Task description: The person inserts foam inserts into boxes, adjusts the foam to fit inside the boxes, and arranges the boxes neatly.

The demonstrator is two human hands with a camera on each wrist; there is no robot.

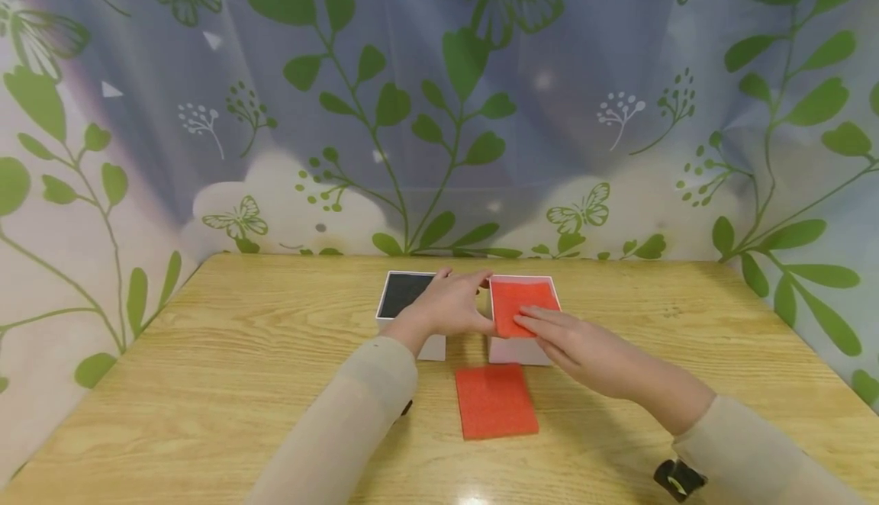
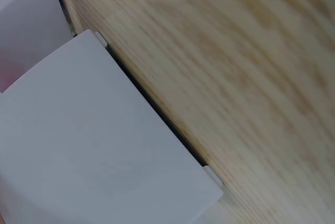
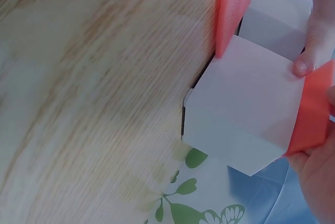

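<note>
Near desk's [image 1: 206,383] far edge: left hand [image 1: 449,304] grips white box [image 1: 519,352]; right hand [image 1: 596,349], fingers straight, presses red pad [image 1: 516,297] inside; dark-interior box [image 1: 434,348] beside.

Left hand [image 1: 446,303] spans gap between boxes [image 1: 520,351]; tabletop [image 1: 275,322] leftward free

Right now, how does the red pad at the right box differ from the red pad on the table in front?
The upper pad sits at the opening of the right box, showing above its near rim; the lower pad lies flat on the table. The right hand touches the upper pad, while neither hand touches the lower pad. Both are red and roughly square.
</note>
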